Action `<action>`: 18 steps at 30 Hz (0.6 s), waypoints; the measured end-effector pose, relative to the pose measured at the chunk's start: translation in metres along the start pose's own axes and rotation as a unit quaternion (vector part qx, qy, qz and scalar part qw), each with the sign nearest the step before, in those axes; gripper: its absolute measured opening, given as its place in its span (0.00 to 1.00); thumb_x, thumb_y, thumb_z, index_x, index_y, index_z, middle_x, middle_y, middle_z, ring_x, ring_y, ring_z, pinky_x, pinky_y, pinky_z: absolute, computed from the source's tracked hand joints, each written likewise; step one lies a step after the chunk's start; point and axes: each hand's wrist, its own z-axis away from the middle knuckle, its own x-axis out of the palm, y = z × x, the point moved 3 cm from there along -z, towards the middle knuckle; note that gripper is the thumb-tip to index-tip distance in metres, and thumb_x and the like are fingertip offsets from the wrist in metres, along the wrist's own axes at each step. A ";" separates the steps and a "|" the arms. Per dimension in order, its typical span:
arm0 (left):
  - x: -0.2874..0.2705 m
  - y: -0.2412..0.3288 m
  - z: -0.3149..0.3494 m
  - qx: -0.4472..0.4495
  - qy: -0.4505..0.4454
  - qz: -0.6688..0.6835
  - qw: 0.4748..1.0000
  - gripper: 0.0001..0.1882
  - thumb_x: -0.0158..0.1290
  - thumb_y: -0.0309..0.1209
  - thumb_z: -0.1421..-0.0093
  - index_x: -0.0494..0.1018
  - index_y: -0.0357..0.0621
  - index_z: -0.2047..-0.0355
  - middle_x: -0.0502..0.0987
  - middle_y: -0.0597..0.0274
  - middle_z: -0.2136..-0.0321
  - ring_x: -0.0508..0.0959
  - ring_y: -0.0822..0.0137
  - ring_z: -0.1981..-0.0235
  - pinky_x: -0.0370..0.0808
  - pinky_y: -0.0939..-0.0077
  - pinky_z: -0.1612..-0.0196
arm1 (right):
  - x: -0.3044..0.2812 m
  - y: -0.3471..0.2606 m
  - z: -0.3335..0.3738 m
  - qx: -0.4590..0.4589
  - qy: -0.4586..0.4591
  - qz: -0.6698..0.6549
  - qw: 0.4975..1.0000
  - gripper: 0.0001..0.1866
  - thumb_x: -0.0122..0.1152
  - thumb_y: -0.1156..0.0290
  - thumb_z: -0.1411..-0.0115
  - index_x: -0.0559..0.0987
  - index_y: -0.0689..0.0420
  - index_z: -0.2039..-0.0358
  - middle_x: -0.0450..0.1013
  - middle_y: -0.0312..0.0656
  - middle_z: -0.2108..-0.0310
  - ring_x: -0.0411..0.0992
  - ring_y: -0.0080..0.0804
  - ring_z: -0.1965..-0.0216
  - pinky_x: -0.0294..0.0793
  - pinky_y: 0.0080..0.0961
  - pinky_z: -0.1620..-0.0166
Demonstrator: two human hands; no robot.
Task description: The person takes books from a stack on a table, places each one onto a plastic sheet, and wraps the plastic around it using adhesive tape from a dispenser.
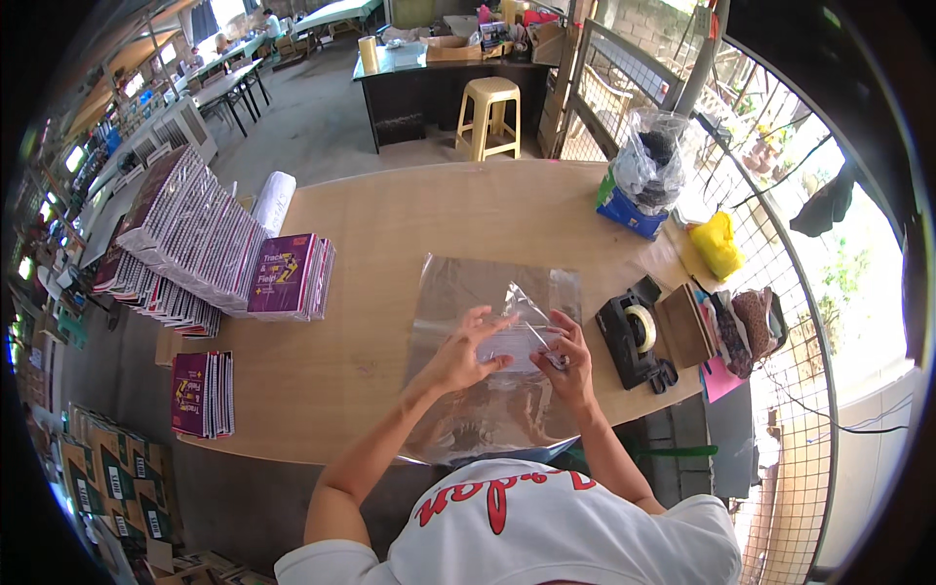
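Note:
A clear plastic sheet [458, 292] lies on the wooden table in front of me; whether it is a single layer or a bag, I cannot tell. Over its middle, my left hand [466, 353] has its thumb and fingers spread apart, fingertips close to a raised fold. My right hand [569, 366] is curled at that fold's right end, with a bit of the film between its fingers. A paler, whitish patch of plastic shows between the hands. Right of the sheet stands a black tape dispenser [624, 341] with a roll of tape.
Purple-covered notebooks [278, 278] are piled at the left, with a smaller stack [203, 394] nearer me. A clear bag of dark items [653, 161], a yellow bundle [717, 246] and a brown box [685, 327] stand along the right. Beyond the table is a stool [490, 107].

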 end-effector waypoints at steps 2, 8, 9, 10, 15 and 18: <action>-0.012 0.019 -0.012 0.113 -0.018 0.028 0.993 0.28 0.69 0.38 0.50 0.75 0.53 0.48 0.69 0.48 0.41 0.71 0.50 0.41 0.67 0.61 0.38 | 0.000 -0.002 -0.002 0.006 -0.015 0.008 1.000 0.10 0.74 0.74 0.54 0.80 0.59 0.72 0.66 0.54 0.41 0.68 0.46 0.43 0.70 0.39 0.44; -0.041 0.028 -0.001 0.099 0.168 0.023 0.981 0.19 0.70 0.38 0.51 0.79 0.47 0.61 0.72 0.49 0.44 0.70 0.55 0.40 0.62 0.56 0.37 | -0.003 0.003 -0.001 -0.033 -0.009 0.019 0.999 0.10 0.74 0.77 0.56 0.81 0.59 0.72 0.68 0.51 0.43 0.71 0.41 0.48 0.71 0.35 0.46; -0.032 0.020 0.009 0.094 0.147 -0.062 0.983 0.18 0.70 0.38 0.51 0.79 0.46 0.62 0.73 0.49 0.45 0.71 0.56 0.40 0.62 0.56 0.37 | -0.001 0.003 -0.001 -0.015 -0.008 0.011 1.000 0.10 0.74 0.80 0.56 0.80 0.61 0.73 0.70 0.50 0.45 0.71 0.37 0.48 0.69 0.33 0.44; -0.014 -0.002 0.015 0.057 0.092 -0.053 0.993 0.16 0.70 0.35 0.53 0.78 0.44 0.67 0.75 0.50 0.48 0.73 0.56 0.44 0.66 0.58 0.41 | 0.002 0.003 -0.003 -0.018 -0.011 0.010 1.000 0.10 0.74 0.80 0.56 0.80 0.61 0.73 0.70 0.50 0.45 0.71 0.37 0.48 0.69 0.33 0.44; 0.010 -0.020 0.006 -0.029 0.081 0.023 0.996 0.14 0.71 0.28 0.55 0.74 0.40 0.78 0.81 0.53 0.61 0.81 0.56 0.60 0.76 0.66 0.60 | 0.008 0.021 -0.008 0.054 0.035 0.006 0.998 0.08 0.67 0.87 0.54 0.79 0.62 0.73 0.76 0.45 0.61 0.76 0.38 0.59 0.76 0.27 0.58; 0.015 -0.013 0.007 -0.007 0.188 0.008 0.982 0.14 0.70 0.25 0.56 0.72 0.39 0.80 0.81 0.55 0.66 0.80 0.57 0.69 0.75 0.67 0.71 | 0.009 0.013 -0.019 0.025 0.024 0.010 0.999 0.07 0.65 0.88 0.52 0.77 0.64 0.74 0.75 0.42 0.61 0.74 0.27 0.62 0.74 0.21 0.61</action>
